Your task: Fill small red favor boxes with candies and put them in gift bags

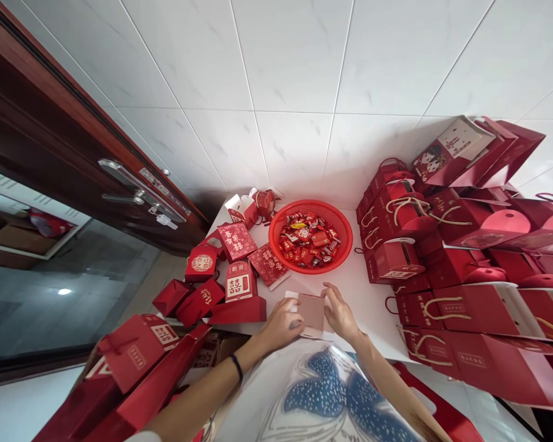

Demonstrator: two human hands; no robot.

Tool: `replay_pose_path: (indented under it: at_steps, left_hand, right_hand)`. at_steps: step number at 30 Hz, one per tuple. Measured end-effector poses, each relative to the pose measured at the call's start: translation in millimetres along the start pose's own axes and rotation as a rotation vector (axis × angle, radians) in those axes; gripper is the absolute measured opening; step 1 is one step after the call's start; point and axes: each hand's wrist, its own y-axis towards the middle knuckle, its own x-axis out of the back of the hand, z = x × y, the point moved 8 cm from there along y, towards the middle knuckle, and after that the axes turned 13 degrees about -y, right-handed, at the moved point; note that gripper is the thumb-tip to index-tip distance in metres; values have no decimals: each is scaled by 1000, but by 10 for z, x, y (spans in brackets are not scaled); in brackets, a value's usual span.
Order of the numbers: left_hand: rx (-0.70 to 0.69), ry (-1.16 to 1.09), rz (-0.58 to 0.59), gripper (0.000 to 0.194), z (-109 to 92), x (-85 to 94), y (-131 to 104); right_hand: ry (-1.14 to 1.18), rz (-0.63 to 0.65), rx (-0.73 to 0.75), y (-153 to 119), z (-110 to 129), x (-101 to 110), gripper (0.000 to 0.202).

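Note:
A flat piece of pale pinkish card with white flaps (311,314) lies at the front edge of the white table (373,307). My left hand (283,322) rests on its left side, fingers bent around the edge. At its right edge is my right hand (341,312), with thumb and fingers apart and touching the card's upper right corner. Just beyond the card stands a red plastic basket (347,255) filled with small red-wrapped sweets (311,242) and one yellow piece. A patterned red box (268,265) sits between the basket and my left hand.
Red gift boxes (240,282) cluster on the table's left. Rows of red handled boxes (479,307) are stacked at the right. Red bags (138,353) stand at the lower left, near a dark wooden door (64,123). A tiled wall (295,61) rises behind.

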Motion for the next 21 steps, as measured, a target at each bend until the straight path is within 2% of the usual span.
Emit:
replay_pose_path:
  at_steps: [1,3,9,16,21]
  left_hand:
    - [8,-2,-17,14,18,6,-1]
    - [25,-11,-17,26,53,-5,4]
    - [79,-34,40,49,194,-61,37]
    - [25,-22,16,46,306,-113,30]
    - [-26,13,-53,45,359,-56,182]
  right_hand:
    - [-4,0,38,-27,24,3,40]
    - [-4,22,80,-65,32,-17,35]
    - [166,-11,-15,2,-118,-8,59]
    - [367,44,-204,89,-297,-59,66]
    - [405,-17,-201,179,-371,-46,63]
